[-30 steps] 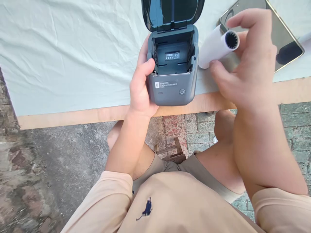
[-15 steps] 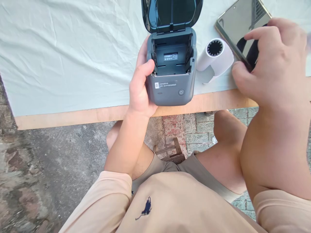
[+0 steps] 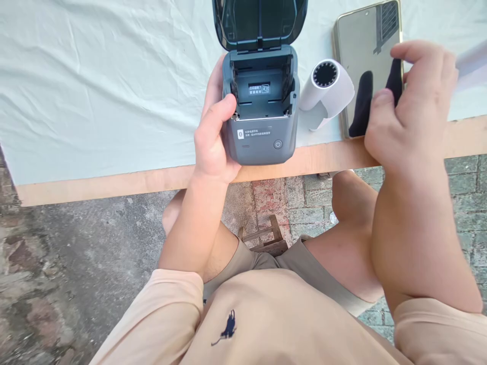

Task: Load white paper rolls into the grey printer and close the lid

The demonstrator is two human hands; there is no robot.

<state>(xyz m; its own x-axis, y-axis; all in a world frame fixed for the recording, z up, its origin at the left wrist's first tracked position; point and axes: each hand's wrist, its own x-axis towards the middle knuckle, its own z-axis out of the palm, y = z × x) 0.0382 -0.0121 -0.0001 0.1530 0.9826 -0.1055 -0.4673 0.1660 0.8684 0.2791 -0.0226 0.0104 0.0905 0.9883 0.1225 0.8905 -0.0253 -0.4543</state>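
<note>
My left hand (image 3: 213,132) grips the left side of a small dark grey label printer (image 3: 262,139), thumb on the rim and fingers behind. Its dark see-through lid (image 3: 261,23) stands raised, and the paper bay below holds no roll. A white label roll (image 3: 321,91) with a black toothed core sits to the right of the printer, its loose end curling out. Farther right lies a phone (image 3: 375,45) in a clear case, glossy face up. My right hand (image 3: 413,101) hovers over the phone's right edge, thumb and index finger apart.
A pale cloth (image 3: 95,96) covers the table, whose wooden front edge (image 3: 114,185) shows bare. A blurred whitish thing (image 3: 474,63) is at the far right. Under the table are my knees and a small wooden stool (image 3: 272,241) on the paving.
The phone has turned from a slant to nearly square with the table edge and shifted toward the front. My right hand has moved left and down with it. My left hand keeps holding the printer.
</note>
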